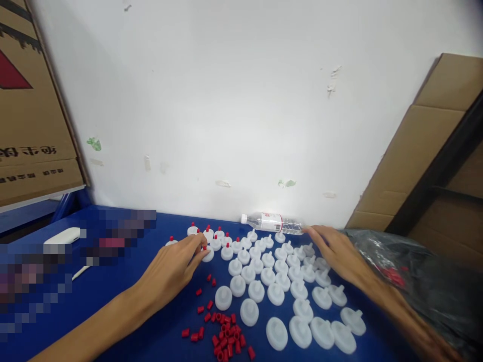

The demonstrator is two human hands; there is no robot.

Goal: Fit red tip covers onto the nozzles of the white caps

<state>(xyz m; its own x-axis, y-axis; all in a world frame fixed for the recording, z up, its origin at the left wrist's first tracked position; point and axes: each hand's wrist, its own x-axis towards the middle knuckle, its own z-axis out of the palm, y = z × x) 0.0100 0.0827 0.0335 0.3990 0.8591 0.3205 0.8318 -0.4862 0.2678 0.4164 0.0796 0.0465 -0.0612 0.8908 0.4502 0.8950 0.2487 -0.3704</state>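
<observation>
The left hand (pixel 171 271) is nearly closed, fingertips pinched on a red-tipped cap (pixel 207 254) at 10 o'clock of the white caps (pixel 275 294). The right hand (pixel 337 254) lies open and flat, holding nothing, over caps at 2 o'clock, its fingertips just beside the bottle (pixel 271 222). Red plugs (pixel 226 337) lie at 7 o'clock on the blue surface (pixel 162 342).

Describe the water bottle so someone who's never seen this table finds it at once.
Follow the blue table to its far edge against the white wall. By the right hand lies a bottle on its side, the only long, clear thing among squat white caps.
</observation>
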